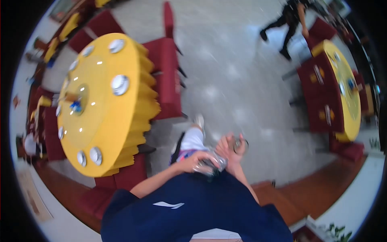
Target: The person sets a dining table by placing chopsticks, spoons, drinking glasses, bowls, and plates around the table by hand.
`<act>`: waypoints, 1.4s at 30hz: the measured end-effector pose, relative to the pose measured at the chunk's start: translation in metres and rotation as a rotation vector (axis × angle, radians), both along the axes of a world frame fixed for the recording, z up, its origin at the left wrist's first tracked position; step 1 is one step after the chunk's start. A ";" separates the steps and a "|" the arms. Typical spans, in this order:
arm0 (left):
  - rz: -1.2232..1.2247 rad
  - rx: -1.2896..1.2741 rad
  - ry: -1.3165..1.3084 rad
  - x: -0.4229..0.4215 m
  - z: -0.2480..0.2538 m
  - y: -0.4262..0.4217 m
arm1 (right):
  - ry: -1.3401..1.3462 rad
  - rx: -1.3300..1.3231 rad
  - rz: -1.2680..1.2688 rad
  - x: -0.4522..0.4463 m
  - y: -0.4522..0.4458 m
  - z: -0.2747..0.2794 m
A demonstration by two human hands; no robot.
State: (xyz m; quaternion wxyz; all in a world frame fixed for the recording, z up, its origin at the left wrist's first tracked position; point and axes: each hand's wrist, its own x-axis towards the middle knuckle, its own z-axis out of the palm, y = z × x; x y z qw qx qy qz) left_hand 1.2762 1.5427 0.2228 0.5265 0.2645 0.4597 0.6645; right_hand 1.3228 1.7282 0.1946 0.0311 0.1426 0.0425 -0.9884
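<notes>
Close to my body, my left hand point(194, 161) is closed around several clear, shiny things that look like drinking glasses point(210, 166), blurred and overlapping. My right hand point(230, 150) is just right of them, its fingers curled around a small clear glass point(241, 144) with a round rim showing. Both hands are in front of the dark blue shirt point(193, 205), above the floor. Blur hides exactly how many glasses there are.
To the left stands a round table with a yellow cloth point(135, 117), set with white dishes point(119, 85) and ringed by dark red chairs point(167, 94). Another yellow-covered table point(354, 117) with red chairs point(322, 101) is at right. A person in dark clothes point(291, 16) walks at the upper right.
</notes>
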 end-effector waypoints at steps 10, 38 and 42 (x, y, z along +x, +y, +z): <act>-0.168 0.139 -0.004 -0.230 -0.032 0.177 | -0.033 0.131 -0.205 -0.196 0.165 -0.003; 0.769 0.157 -0.100 -0.875 0.027 0.442 | 0.060 0.371 0.831 -1.021 0.416 0.041; 0.826 0.089 -0.123 -0.960 0.003 0.416 | 0.079 0.299 0.943 -1.122 0.382 0.016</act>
